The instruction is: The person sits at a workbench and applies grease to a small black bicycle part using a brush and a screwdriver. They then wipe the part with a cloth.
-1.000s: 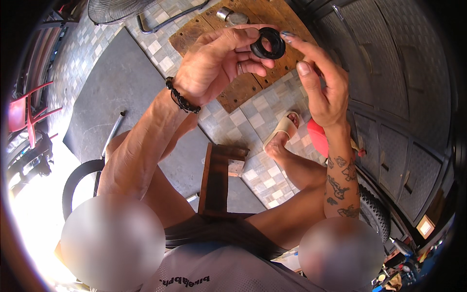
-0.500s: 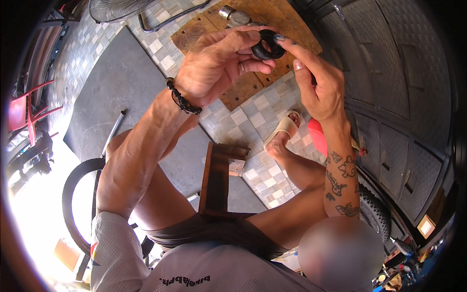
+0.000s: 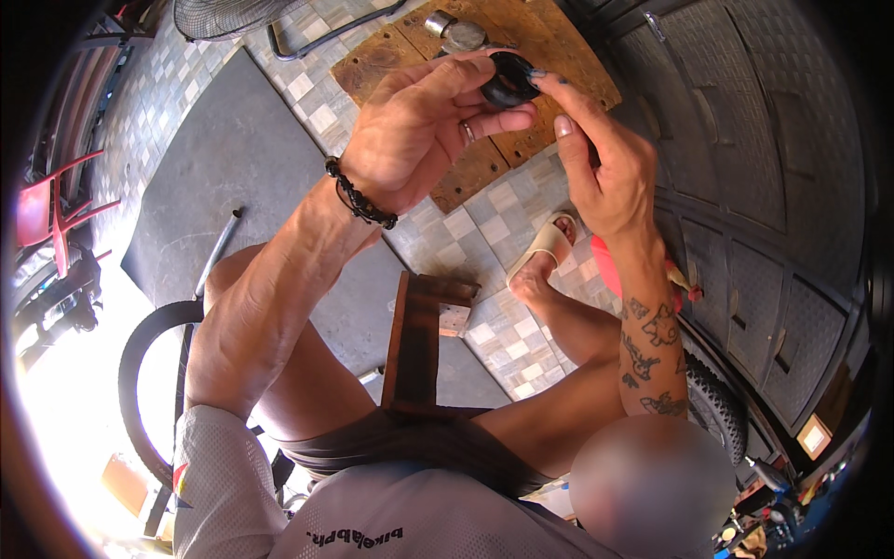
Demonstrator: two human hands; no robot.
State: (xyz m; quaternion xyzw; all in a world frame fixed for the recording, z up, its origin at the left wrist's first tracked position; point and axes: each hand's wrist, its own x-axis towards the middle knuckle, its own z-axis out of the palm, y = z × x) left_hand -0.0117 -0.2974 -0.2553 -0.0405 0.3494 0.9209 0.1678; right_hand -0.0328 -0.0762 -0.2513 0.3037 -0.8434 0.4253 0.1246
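Over a wooden board, my left hand [image 3: 405, 126] pinches a black ring-shaped part [image 3: 508, 95] between thumb and fingers, its hole tilted toward me. A black braided bracelet [image 3: 352, 194] circles that wrist. From the right, my right hand [image 3: 610, 177] reaches in and its index fingertip, smeared with something bluish, touches the ring's rim. The thumb stands apart from the index finger, while the other fingers curl in. I see nothing held in this hand, though its palm is mostly hidden.
Beyond my hands, silver metal pieces [image 3: 463, 37] lie on the scarred wooden board [image 3: 573, 65]. Dark textured drawers [image 3: 787, 121] line the right side. A small wooden stand [image 3: 400, 345] is between my legs. A fan [image 3: 228, 19] is at the back left, a bicycle tyre [image 3: 130, 373] at the left.
The black ring has tilted, so its hole looks narrower. My left hand has shifted slightly right and my right hand slightly left; the index finger stays at the rim.
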